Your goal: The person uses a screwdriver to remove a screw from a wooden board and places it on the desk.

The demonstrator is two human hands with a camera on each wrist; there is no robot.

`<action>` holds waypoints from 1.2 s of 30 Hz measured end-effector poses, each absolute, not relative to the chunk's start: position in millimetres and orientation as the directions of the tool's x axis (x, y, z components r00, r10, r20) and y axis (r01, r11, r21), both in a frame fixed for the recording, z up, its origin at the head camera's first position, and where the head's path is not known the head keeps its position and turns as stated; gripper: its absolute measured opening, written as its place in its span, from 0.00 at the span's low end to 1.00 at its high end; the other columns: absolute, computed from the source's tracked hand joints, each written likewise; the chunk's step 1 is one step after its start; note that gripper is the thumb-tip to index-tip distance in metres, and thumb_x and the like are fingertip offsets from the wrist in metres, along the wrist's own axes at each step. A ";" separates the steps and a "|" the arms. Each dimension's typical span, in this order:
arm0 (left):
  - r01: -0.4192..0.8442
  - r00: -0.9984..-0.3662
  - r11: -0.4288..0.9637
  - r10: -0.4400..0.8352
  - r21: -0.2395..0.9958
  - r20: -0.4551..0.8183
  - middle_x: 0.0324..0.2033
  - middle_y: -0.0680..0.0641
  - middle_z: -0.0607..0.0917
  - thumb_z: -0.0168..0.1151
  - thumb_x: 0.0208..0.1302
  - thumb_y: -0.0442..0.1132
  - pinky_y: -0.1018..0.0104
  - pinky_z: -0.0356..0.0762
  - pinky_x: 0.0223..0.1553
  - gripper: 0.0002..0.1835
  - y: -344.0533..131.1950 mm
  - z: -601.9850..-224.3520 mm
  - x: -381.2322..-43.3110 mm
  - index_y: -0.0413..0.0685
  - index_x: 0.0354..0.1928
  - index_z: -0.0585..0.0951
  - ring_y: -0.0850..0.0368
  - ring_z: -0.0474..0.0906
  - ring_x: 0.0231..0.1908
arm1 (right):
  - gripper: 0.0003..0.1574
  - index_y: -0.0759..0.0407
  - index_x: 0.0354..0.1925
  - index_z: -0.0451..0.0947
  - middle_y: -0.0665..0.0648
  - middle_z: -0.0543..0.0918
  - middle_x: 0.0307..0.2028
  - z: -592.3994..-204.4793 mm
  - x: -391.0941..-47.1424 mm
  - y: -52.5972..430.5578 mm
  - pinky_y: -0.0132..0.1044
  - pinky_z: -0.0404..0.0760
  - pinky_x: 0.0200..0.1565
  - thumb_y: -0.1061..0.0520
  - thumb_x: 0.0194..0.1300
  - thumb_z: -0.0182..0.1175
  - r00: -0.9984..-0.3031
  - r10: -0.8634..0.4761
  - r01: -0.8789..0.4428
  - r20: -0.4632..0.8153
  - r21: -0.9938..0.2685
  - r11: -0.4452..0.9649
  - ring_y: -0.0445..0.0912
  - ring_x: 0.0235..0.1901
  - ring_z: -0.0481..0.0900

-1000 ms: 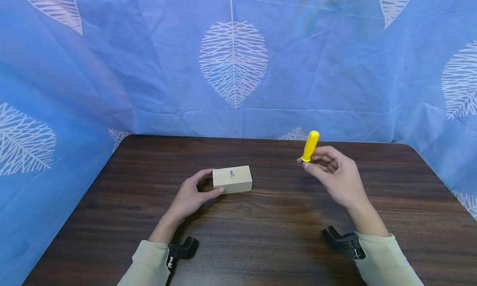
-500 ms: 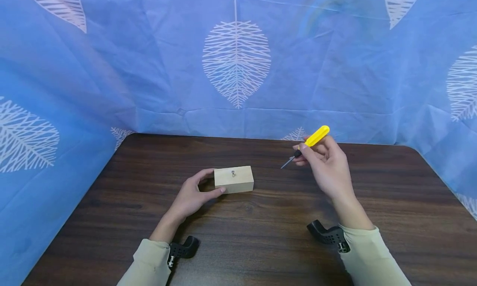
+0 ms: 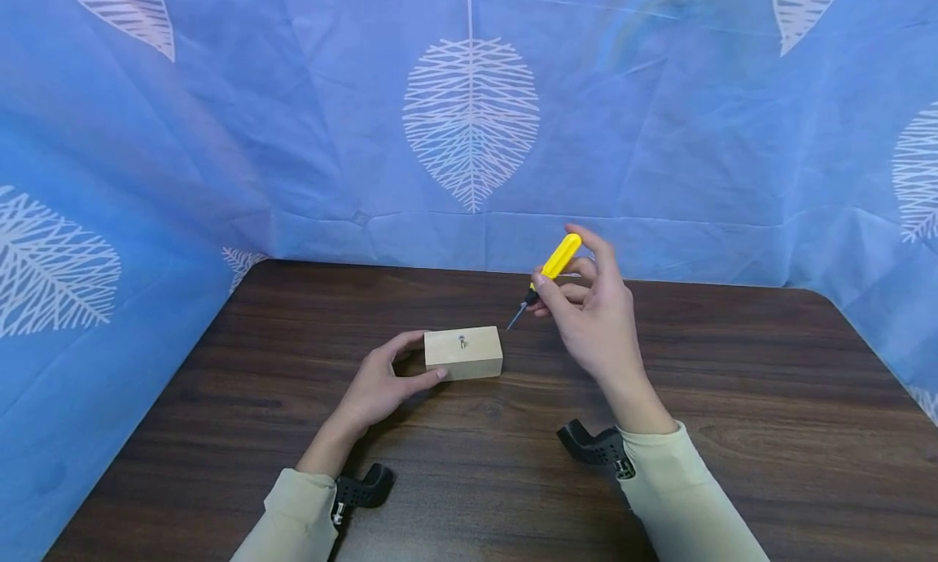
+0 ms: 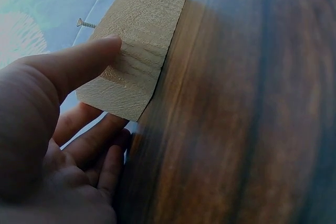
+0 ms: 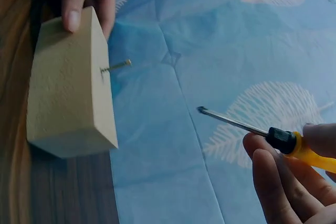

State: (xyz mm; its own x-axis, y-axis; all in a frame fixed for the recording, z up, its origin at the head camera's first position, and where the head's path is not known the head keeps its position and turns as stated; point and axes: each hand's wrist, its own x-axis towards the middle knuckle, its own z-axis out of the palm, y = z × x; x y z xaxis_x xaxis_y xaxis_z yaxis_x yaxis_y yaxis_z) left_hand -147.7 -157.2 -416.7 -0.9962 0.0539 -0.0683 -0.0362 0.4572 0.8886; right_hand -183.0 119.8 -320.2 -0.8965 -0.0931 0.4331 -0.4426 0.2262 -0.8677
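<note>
The left hand holds a pale wooden block, with the thumb lying on its near side and the fingers reaching behind its left end. This block has the form of a plain rectangular box with quite sharp edges, and it is on the tabletop. In the left wrist view its side looks rough, with small fibres and some wavy lines of grain. From the top face, near the middle, stands a thin metal screw; its thread shows below the wider head, so it is only partly sunk in the wood.

The right hand grips a screwdriver between thumb and fingers, in the air to the right of the block. Its handle is bright yellow and rounded at the end (it looks like plastic, though I cannot be sure); then comes a short black collar, and a slim metal shaft with a darker tip. The shaft slants downward, its tip apart from both block and screw.

The tabletop is dark brown, with long streaks of grain and rounded far corners. Behind it is a creased blue cloth, printed with white leaf shapes.
</note>
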 end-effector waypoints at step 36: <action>-0.025 -0.997 0.459 0.054 0.888 -0.056 0.70 0.48 0.82 0.78 0.66 0.49 0.36 0.68 0.75 0.36 -159.5 -417.4 -149.6 0.57 0.74 0.77 0.44 0.74 0.74 | 0.40 0.54 0.76 0.64 0.64 0.85 0.47 -337.2 -184.4 51.9 0.38 0.91 0.37 0.62 0.73 0.70 -0.705 -0.323 -0.703 0.631 -0.561 0.437 0.47 0.32 0.90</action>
